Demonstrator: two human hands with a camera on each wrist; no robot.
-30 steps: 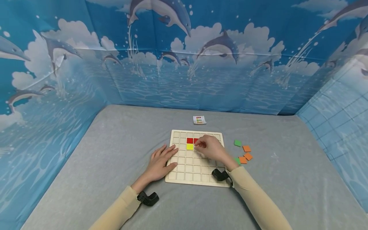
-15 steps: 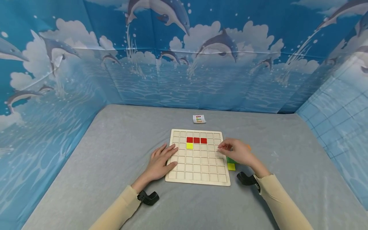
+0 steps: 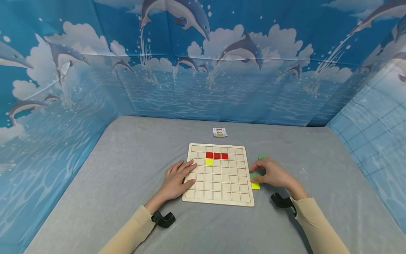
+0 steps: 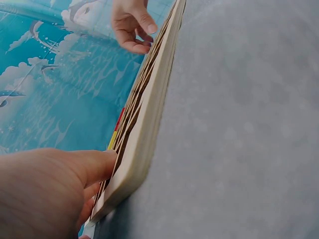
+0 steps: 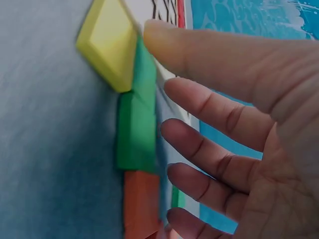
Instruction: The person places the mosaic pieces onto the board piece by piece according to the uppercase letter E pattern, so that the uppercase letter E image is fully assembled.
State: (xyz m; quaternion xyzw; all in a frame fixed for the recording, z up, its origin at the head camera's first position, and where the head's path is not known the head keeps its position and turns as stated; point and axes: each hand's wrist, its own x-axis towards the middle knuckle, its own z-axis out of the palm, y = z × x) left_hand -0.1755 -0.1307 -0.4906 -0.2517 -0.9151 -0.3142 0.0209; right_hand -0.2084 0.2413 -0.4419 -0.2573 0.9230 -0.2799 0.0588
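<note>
A pale wooden grid board lies flat on the table. My left hand rests on its left edge, fingers spread. Set in the grid are a row of three red tiles and a yellow tile below the leftmost one. Just off the board's right edge, my right hand hovers with loosely bent fingers over loose square tiles. In the right wrist view, a yellow tile, green tiles and an orange tile sit close to its fingertips. From the head, this hand hides the orange tiles.
A small card printed with a coloured grid lies beyond the board. Another green tile shows behind the right hand. A blue dolphin-print curtain encloses the grey table at the back and sides.
My right hand has left the grid and moved right to the loose tiles, uncovering the whole red row. The left hand has stayed in place on the board.
</note>
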